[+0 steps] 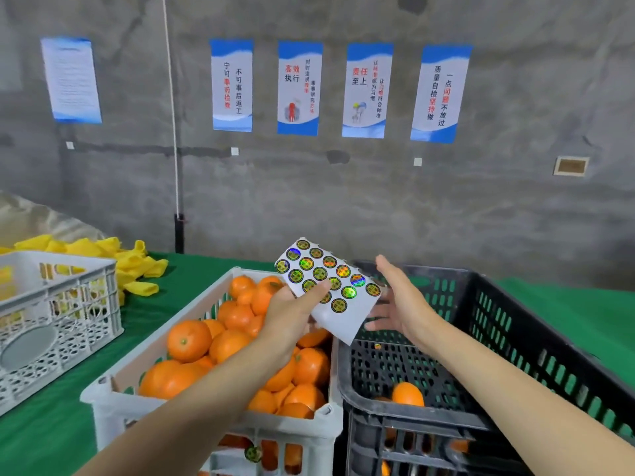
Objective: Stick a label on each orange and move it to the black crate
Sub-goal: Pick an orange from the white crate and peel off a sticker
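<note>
Pinching the label sheet point(328, 281) between thumb and curled fingers, the left hand point(288, 317) holds it above where the white crate point(103, 396) of oranges point(189, 340) meets the black crate point(347, 383). The right hand point(402, 304) hovers just beside the sheet, fingers straight and spread, holding nothing. A single orange point(407, 393) lies in the black crate's near end; both crates stand on the green surface point(51, 441).
</note>
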